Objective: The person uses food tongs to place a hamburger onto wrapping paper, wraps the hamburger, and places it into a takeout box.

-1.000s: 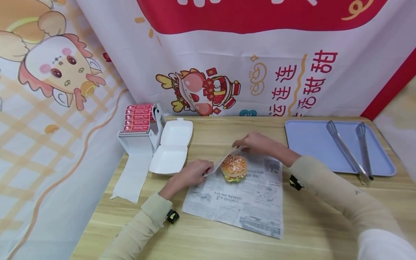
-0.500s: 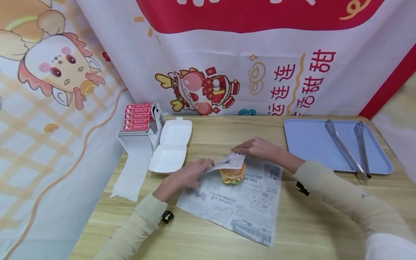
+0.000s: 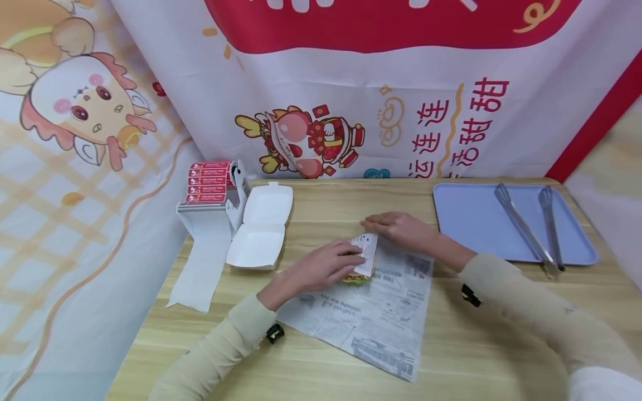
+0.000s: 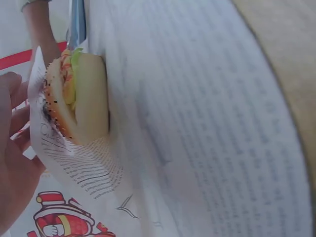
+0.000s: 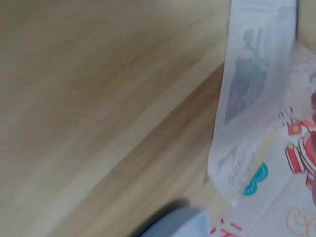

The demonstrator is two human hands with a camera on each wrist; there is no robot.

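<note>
In the head view a sesame-bun burger (image 3: 357, 279) sits on a sheet of newsprint-style wrapping paper (image 3: 361, 323), its far flap folded over the bun top. Only its near side shows there, with lettuce peeking out. My left hand (image 3: 323, 266) lies on the flap with spread fingers, pressing it over the bun. Seen from the left wrist, the burger (image 4: 91, 98) appears sideways, with its bottom bun, lettuce and filling in view. My right hand (image 3: 401, 229) rests at the flap's far right corner, fingers fairly straight. In the right wrist view mostly table and the paper's edge (image 5: 247, 89) show.
An opened white takeaway box (image 3: 258, 245) stands left of the paper, beside a label dispenser (image 3: 210, 189) with a hanging strip. At the right a blue tray (image 3: 461, 223) holds two metal tongs (image 3: 524, 225). A printed cloth (image 3: 311, 78) rises behind the wooden table (image 3: 466, 356).
The paper's far edge has been lifted and folded toward me over the burger. My left hand has moved right from the paper's edge onto the flap; the right hand's fingers have straightened at its corner.
</note>
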